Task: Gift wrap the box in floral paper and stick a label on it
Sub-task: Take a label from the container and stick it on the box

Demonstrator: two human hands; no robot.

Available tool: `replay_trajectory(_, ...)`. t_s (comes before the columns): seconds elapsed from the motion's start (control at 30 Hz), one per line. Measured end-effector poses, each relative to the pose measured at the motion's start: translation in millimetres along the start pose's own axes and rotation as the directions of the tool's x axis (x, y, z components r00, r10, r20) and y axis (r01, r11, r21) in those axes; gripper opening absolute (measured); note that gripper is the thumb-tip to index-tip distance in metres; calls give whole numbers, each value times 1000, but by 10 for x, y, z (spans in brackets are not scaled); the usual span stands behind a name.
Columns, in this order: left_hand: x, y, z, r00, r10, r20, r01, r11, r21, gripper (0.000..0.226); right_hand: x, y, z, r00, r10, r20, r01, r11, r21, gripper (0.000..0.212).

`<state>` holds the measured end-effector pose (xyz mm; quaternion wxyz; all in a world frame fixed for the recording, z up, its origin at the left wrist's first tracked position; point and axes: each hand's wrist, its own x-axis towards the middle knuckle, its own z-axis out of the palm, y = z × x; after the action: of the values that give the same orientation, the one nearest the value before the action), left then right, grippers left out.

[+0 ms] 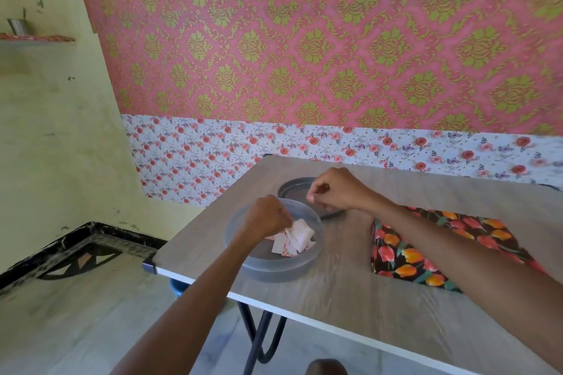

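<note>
Forearms are reaching over the table edge toward a round tub. Wrapping is looking done. The box is lying right of the tub, near it, covered in glossy dark paper printed with red and orange tulips, partly under the right forearm. Labelling is remaining. Left hand is curling its fingers round small white, red-printed labels in the translucent plastic tub; right hand is hovering above the grey lid, fingertips pinching together — on what, I cannot tell.
</note>
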<state>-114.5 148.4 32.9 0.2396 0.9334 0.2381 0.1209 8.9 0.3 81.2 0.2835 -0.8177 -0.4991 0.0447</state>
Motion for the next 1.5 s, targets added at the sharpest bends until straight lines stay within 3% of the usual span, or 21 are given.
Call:
replay_trajectory(0.1, -82, -6, -163, 991, -60, -119, 35, 979, -201, 16, -101, -125, 45, 988, 147, -46, -135, 970, 202, 25)
replay_trajectory(0.23, -240, 42, -365, 959, -130, -251, 41, 942, -332, 27, -82, -247, 128, 959, 280, -51, -256, 928, 271, 39)
replay_trajectory(0.43, -420, 79, -497, 914, -175, -365, 21, 921, -390, 16, -56, -459, 152, 943, 331, 45, -323, 870, 372, 8)
replay_trajectory(0.6, -466, -15, -543, 934, -255, -248, 61, 803, -593, 9, -78, -495, 212, 950, 313, -12, -286, 883, 371, 12)
replay_trajectory(0.73, -529, -84, -546, 968, -206, -143, 35, 678, -734, 14, -95, -462, 268, 961, 277, -25, -249, 897, 365, 11)
replay_trajectory(0.87, -559, -77, -536, 978, -192, -86, 33, 542, -840, 19, -94, -427, 343, 982, 30, -184, -8, 993, 117, 30)
replay_trajectory(0.97, -556, -39, -529, 979, -196, -56, 40, 456, -889, 20, -107, -487, 399, 947, -98, -307, 108, 994, 18, 19)
replay_trajectory(1.03, -564, -11, -528, 975, -221, -37, 68, 448, -892, 26, -112, -529, 439, 955, -101, -279, 131, 987, 92, 4)
replay_trajectory(1.13, -559, 7, -522, 965, -260, -22, 87, 400, -912, 37, -113, -557, 462, 972, -46, -232, 91, 979, 185, 23)
replay_trajectory(1.23, -569, 1, -506, 965, -261, -13, 90, 377, -922, 44, -120, -557, 442, 981, 3, -192, 59, 947, 317, 19)
replay_trajectory(1.5, -581, -36, -465, 969, -249, 3, 101, 384, -918, 46, -131, -552, 458, 973, 97, -208, -27, 947, 319, 3)
